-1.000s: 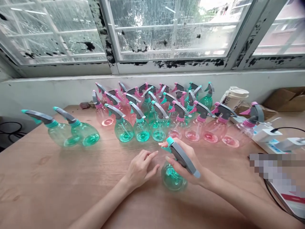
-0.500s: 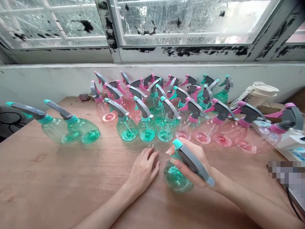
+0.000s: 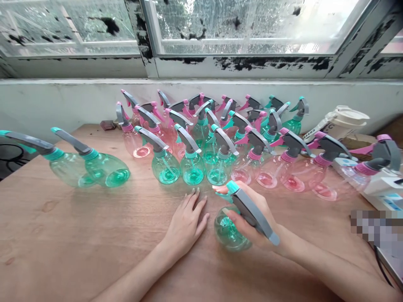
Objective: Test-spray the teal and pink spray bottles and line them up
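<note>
My right hand [image 3: 258, 209] is wrapped round the neck of a clear green spray bottle [image 3: 232, 231] with a grey and teal trigger head. Its fingers lie at the teal trigger, and the bottle stands on the wooden table in front of me. Just left of it, my left hand [image 3: 186, 220] rests palm down on the tabletop, fingers stretched out and holding nothing. Beyond my fingertips is a front row of spray bottles, among them a green spray bottle [image 3: 193, 171] and a pink spray bottle [image 3: 267, 178].
Several more pink and green spray bottles crowd toward the wall under the window. Two green spray bottles [image 3: 108, 171] stand apart at the left. A white lidded cup [image 3: 343, 119] and a white box [image 3: 382, 184] are at the right, near a pixelated patch.
The fingers of my right hand have loosened outward at the trigger. The whole view has shifted slightly. My left hand stays flat on the table.
</note>
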`<state>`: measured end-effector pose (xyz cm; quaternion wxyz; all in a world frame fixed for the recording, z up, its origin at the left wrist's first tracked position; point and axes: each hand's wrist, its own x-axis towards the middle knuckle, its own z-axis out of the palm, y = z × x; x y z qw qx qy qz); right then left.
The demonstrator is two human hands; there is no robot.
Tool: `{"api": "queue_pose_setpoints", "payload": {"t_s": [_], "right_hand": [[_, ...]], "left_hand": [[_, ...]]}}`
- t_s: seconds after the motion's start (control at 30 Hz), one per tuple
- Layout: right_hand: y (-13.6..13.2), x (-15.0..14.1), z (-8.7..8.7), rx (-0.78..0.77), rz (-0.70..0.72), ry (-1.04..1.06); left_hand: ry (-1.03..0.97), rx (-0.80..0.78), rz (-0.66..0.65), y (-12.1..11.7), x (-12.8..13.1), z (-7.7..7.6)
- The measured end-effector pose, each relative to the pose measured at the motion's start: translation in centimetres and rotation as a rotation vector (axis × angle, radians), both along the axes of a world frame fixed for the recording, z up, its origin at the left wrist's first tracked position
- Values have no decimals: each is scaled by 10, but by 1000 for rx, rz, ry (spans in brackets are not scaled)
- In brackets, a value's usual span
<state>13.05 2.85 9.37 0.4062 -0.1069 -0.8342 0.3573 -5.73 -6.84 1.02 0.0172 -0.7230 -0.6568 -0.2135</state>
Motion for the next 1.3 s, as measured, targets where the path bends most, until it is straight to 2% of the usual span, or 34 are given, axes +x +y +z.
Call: {"api": "queue_pose_setpoints", "payload": {"t_s": [0.27, 0.43, 0.63, 0.77, 1.07, 1.3], "right_hand": [[-7, 7, -4, -205, 26, -92], [-4, 5, -4, -137, -17, -84], [0, 5, 9, 30, -26, -89], [-1, 7, 11, 31, -32, -124], [-3, 8, -1, -1, -19, -47], [-7, 11, 3, -173, 37, -134]], "left_hand": [[38, -13, 4, -1, 2, 0], [63, -14, 11, -1, 3, -1], [107, -19, 18, 0, 4, -1], [118, -23, 17, 0, 5, 0], [100, -15, 14, -1, 7, 3], [135, -26, 6, 0, 7, 4]]}}
